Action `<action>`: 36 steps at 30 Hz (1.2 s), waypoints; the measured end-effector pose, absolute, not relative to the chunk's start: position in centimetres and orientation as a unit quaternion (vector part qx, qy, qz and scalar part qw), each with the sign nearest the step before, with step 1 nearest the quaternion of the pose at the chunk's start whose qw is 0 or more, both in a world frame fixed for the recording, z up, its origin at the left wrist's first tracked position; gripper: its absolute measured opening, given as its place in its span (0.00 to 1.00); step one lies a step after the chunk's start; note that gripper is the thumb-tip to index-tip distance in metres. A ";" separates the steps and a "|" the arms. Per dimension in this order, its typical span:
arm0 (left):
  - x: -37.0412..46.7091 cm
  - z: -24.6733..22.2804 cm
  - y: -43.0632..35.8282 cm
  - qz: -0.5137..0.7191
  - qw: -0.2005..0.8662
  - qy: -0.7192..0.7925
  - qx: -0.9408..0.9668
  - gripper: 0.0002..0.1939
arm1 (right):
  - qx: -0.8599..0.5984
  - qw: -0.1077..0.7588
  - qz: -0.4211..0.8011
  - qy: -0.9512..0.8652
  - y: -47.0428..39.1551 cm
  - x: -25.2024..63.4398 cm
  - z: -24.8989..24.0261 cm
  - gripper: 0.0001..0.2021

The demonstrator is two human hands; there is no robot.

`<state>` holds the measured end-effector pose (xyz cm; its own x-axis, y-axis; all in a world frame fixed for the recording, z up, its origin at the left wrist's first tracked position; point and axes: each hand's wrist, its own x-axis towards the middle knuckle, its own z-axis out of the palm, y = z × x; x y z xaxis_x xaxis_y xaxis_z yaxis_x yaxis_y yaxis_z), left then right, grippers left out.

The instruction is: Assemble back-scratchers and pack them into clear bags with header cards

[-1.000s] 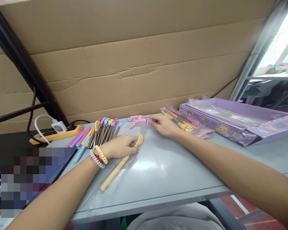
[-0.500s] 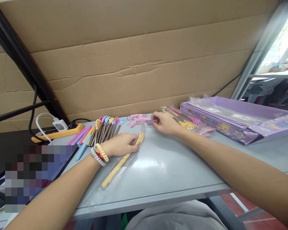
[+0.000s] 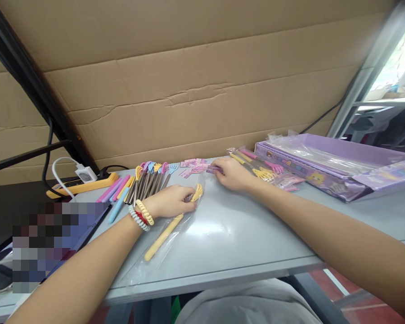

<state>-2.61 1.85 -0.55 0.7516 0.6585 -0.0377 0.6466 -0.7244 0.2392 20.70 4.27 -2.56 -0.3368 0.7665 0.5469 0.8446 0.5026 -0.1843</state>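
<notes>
My left hand is closed around a yellow back scratcher in a clear plastic sleeve. Its small hand-shaped head shows past my fingers, and its handle slants toward the table's front edge. At the back of the table my right hand pinches a small pink-and-purple card. Several similar printed cards lie loosely just left of those fingertips. Beyond my left wrist rests a row of back scratcher heads on metal rods, with coloured handles beside it.
Bagged back scratchers lie right of my right hand, near an open purple box holding clear sleeves. An orange power strip with a white charger and a blurred-out screen are at left. Cardboard stands behind the grey table.
The view has shifted slightly. My right fingers have moved slightly left over the card. My left hand keeps its grip on the bagged back scratcher.
</notes>
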 end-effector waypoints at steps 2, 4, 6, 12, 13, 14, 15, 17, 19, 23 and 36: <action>-2.6 -0.6 1.9 0.025 0.121 0.352 0.928 0.11 | -0.500 0.313 -0.060 -0.805 4.2 20.7 -2.5 0.10; -2.6 -0.6 1.9 0.027 0.121 0.351 0.928 0.11 | -0.507 0.329 -0.057 -0.794 4.0 20.8 -2.4 0.10; -2.6 -0.6 1.9 0.030 0.121 0.348 0.929 0.11 | -0.522 0.335 -0.057 -0.782 3.8 20.7 -2.4 0.10; -2.6 -0.6 1.8 0.031 0.127 0.346 0.929 0.11 | -0.535 0.341 -0.067 -0.770 3.7 20.6 -2.4 0.04; -2.6 -0.6 1.8 0.033 0.127 0.344 0.930 0.11 | -0.529 0.349 -0.067 -0.770 3.8 20.7 -2.4 0.03; -2.6 -0.6 1.9 0.034 0.127 0.343 0.930 0.11 | -0.522 0.361 -0.063 -0.770 3.8 20.7 -2.3 0.02; -2.6 -0.6 1.9 0.034 0.126 0.343 0.930 0.11 | -0.512 0.375 -0.055 -0.771 3.8 20.7 -2.3 0.02; -2.6 -0.7 1.9 0.033 0.123 0.345 0.930 0.10 | -0.486 0.404 -0.033 -0.774 3.8 20.6 -2.3 0.02; -2.6 -0.7 1.9 0.031 0.120 0.347 0.930 0.10 | -0.466 0.416 -0.005 -0.781 3.7 20.6 -2.2 0.06; -2.6 -0.7 1.9 0.029 0.122 0.345 0.930 0.11 | -0.487 0.377 0.064 -0.785 3.7 20.5 -2.5 0.10; -2.6 -0.7 2.0 0.033 0.124 0.339 0.932 0.10 | -0.541 0.372 0.003 -0.754 4.0 19.8 -2.9 0.13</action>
